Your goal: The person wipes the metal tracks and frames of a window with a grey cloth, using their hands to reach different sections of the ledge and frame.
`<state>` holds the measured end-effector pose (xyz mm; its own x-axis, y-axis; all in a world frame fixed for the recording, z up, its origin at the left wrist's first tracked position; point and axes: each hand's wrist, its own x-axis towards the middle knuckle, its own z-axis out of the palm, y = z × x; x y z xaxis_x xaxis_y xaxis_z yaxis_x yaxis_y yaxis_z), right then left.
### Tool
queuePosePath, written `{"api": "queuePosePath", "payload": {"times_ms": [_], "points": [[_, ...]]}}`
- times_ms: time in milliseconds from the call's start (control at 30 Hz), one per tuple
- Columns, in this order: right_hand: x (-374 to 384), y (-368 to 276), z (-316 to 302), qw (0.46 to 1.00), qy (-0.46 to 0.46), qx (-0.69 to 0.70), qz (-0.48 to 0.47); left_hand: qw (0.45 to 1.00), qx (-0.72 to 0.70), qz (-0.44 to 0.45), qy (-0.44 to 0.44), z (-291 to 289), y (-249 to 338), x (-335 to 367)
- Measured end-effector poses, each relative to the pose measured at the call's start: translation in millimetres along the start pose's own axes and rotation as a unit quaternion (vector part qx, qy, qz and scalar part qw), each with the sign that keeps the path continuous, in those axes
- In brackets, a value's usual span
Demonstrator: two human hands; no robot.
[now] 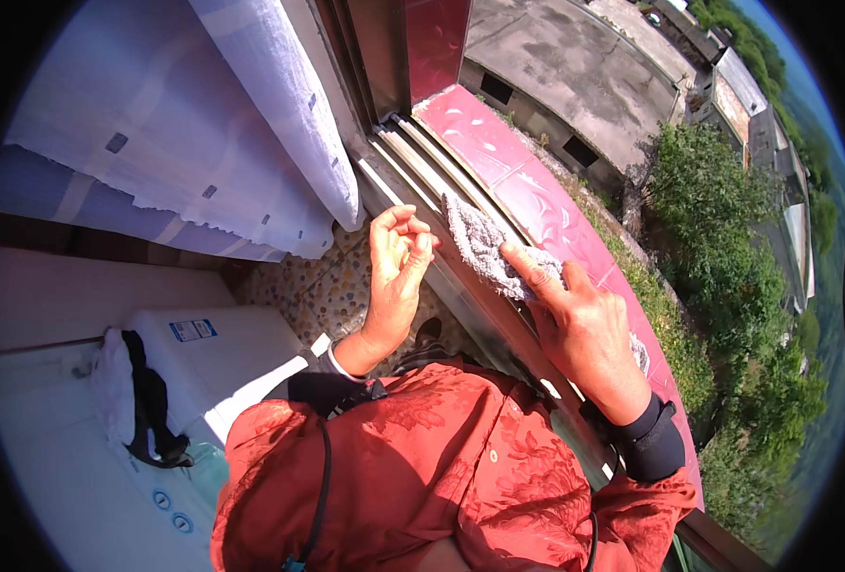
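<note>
Our left hand curls loosely, seemingly empty, while our right hand pinches a grey cloth that a slack grip could drop over the pink ledge.

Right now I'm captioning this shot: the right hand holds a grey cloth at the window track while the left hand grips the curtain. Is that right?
Not the last part: the head view shows the left hand apart from the curtain, fingers loosely bent and seemingly empty. The right hand does hold a grey cloth at the window track.
</note>
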<state>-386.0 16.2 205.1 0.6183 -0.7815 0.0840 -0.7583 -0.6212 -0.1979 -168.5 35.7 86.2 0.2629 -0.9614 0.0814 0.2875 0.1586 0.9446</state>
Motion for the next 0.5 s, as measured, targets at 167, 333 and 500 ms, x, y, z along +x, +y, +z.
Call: {"api": "queuePosePath", "payload": {"times_ms": [167,333,500], "points": [[41.4,-16.5,13.4,0.999,-0.035,-0.026,-0.030,0.992,0.018,-0.106,0.062,-35.1,-25.2,-18.1],[85.6,-25.2,11.4,0.995,-0.047,-0.050,-0.066,0.992,-0.017,-0.110,0.068,-42.4,-49.1,-28.8],[129.3,-30.8,17.1,0.991,-0.018,-0.077,-0.109,0.992,-0.016,-0.102,0.075,-54.5,-50.9,-26.9]]}}
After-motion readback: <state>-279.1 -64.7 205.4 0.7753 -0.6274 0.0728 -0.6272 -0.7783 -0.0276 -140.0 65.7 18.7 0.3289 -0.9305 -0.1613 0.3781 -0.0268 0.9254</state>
